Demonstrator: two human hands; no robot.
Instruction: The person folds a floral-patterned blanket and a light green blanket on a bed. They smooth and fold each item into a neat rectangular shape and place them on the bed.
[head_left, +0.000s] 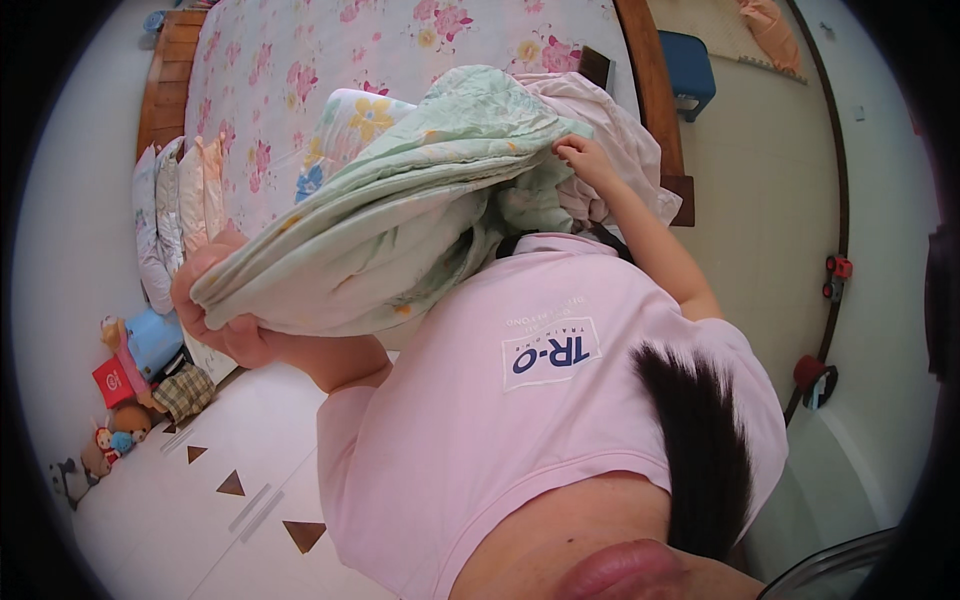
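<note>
A light green quilt (405, 217), gathered into several thick layers, stretches between my two hands in front of my chest. My left hand (225, 307) grips its near left end, with the fingers wrapped around the stacked edges. Up at the far right end, my right hand (589, 159) has its fingers curled on the quilt's edge. Behind the quilt, a pale pink cloth (637, 165) lies bunched at the bed's right side. White fabric with yellow and blue flowers (360, 120) shows past the quilt's far edge; the rest of it is hidden.
The bed has a floral sheet (300, 45) and a wooden frame (651, 90). Several pillows (191, 195) stand along its left side, near plush toys (131, 420) and a blue container (154, 341). A blue stool (686, 71) and a red toy vehicle (836, 274) are to the right.
</note>
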